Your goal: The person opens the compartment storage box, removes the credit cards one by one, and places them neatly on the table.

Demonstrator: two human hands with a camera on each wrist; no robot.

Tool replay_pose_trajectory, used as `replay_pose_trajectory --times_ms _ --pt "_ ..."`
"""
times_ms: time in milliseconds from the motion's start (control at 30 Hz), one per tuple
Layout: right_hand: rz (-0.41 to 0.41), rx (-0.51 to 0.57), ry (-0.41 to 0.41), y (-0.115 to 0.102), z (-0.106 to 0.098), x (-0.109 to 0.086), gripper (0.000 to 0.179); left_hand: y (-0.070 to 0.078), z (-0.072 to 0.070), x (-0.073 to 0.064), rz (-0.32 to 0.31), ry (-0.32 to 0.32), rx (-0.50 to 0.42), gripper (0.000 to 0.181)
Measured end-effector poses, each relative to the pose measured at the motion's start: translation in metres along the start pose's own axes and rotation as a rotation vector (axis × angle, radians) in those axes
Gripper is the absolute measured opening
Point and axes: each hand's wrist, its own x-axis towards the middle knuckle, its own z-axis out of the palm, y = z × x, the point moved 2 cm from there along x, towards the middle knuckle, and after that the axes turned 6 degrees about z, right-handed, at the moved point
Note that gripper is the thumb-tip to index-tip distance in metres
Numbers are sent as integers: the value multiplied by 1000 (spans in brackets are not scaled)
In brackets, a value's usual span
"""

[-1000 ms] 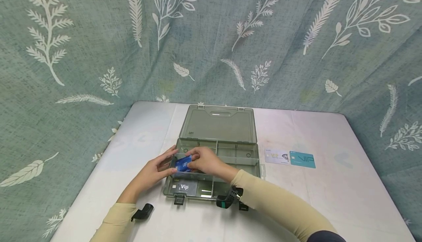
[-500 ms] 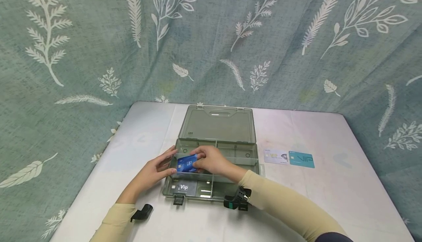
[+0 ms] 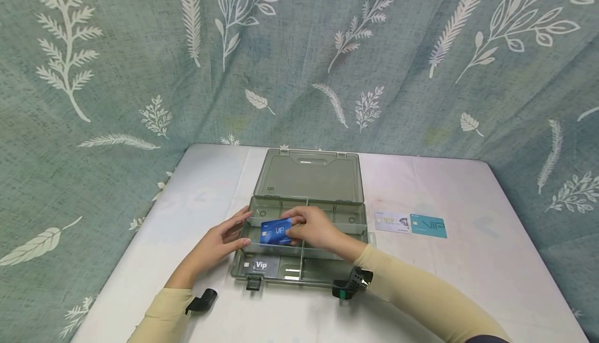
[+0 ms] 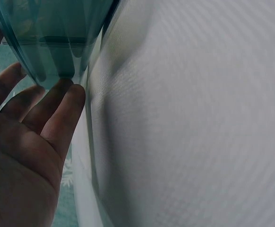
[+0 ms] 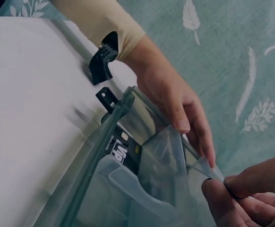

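A blue VIP card (image 3: 272, 233) is pinched between my right thumb and fingers, tilted over the left middle compartment of a translucent grey-green divided box (image 3: 327, 282). My right hand (image 3: 315, 228) reaches over the box from the right; in the right wrist view its fingertips (image 5: 244, 187) cover most of the card. At the box's left side, my left hand (image 3: 215, 244) rests with spread fingers. The left wrist view shows those fingers (image 4: 64, 118) against the outer wall. A dark grey Vip card (image 3: 265, 266) lies flat in the front left compartment.
The box's hinged lid (image 3: 311, 176) lies back behind it. To the right, a silvery white VIP card (image 3: 392, 222) and a teal VIP card (image 3: 428, 226) lie side by side on the white table (image 3: 458, 275). A leaf-patterned curtain (image 3: 299, 47) stands behind.
My right hand has moved rightward with the blue card, drawing it away from the box's left wall. More of the card's face shows now. The left hand has stayed in place.
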Motion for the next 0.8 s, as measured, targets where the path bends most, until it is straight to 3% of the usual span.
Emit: replay_pose_trajectory --times_ms 800 --pt "-25 49 34 11 -40 -34 40 1 0 0 -3 2 12 72"
